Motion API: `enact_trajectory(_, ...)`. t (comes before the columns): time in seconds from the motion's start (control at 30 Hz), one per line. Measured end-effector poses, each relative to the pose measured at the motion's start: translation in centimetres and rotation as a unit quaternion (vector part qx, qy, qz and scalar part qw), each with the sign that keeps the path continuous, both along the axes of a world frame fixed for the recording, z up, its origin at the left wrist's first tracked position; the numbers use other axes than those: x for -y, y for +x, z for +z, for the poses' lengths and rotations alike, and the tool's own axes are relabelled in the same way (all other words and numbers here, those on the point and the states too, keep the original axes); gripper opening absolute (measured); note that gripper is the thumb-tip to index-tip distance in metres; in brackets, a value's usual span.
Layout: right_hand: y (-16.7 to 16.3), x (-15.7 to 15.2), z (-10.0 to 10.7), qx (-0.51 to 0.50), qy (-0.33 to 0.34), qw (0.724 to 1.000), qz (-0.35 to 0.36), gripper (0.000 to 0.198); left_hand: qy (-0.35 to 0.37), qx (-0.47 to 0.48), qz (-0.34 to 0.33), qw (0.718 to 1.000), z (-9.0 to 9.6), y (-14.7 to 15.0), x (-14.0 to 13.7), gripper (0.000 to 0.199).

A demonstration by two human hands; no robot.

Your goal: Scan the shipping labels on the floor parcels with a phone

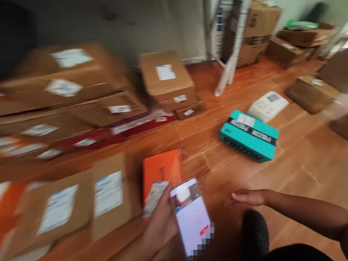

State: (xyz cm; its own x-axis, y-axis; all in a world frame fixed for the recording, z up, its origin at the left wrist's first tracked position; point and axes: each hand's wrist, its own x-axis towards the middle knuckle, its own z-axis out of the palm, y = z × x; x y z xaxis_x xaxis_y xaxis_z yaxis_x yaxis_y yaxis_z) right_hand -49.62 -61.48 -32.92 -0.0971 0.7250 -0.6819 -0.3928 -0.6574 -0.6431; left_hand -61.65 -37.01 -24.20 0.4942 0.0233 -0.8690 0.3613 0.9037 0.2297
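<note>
Wooden floor (pixel 299 170) strewn with boxes: left hand (pixel 160 221) grips the phone (pixel 191 215), best held steady over the orange box (pixel 161 172), while right hand (pixel 248 197) hangs empty.

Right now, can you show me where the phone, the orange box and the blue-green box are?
phone (pixel 191 217), head view, middle of its lit screen, in the left hand (pixel 160 223).
orange box (pixel 161 170), head view, its top face.
blue-green box (pixel 248 136), head view, its top face.
</note>
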Motion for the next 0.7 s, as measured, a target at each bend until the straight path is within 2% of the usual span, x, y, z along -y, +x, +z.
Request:
enact_trajectory(0.07, -1.5, -5.0, 0.7, -0.115, 0.084, 0.989, -0.044, 0.080, 0.003, -0.029, 0.027, 0.999, 0.6, -1.6, -1.0, 0.051)
enact_trajectory(0.13, -3.3, -8.3, 1.7, -0.189, 0.093, 0.972, -0.101, 0.063, -0.014, -0.011, 0.060, 0.998, 0.9, -2.2, -1.8, 0.058)
enact_trajectory(0.2, -5.1, -10.4, 2.5, -0.182, 0.079, 0.973, -0.120, 0.050, -0.027, 0.028, 0.086, 0.996, 1.0, -2.6, -2.6, 0.061)
enact_trajectory(0.27, -6.8, -12.0, 3.0, -0.141, 0.101, 0.977, -0.122, 0.048, -0.029, 0.062, 0.103, 0.992, 1.0, -3.4, -3.5, 0.063)
enact_trajectory(0.4, -9.4, -14.2, 3.5, -0.048, 0.170, 0.975, -0.135, 0.055, -0.020, 0.077, 0.132, 0.988, 0.5, -5.1, -5.4, 0.064)
enact_trajectory(0.7, -11.9, -15.2, 3.0, 0.010, 0.171, 0.981, -0.094, 0.063, -0.054, 0.118, 0.160, 0.979, -0.5, -7.9, -7.0, 0.057)
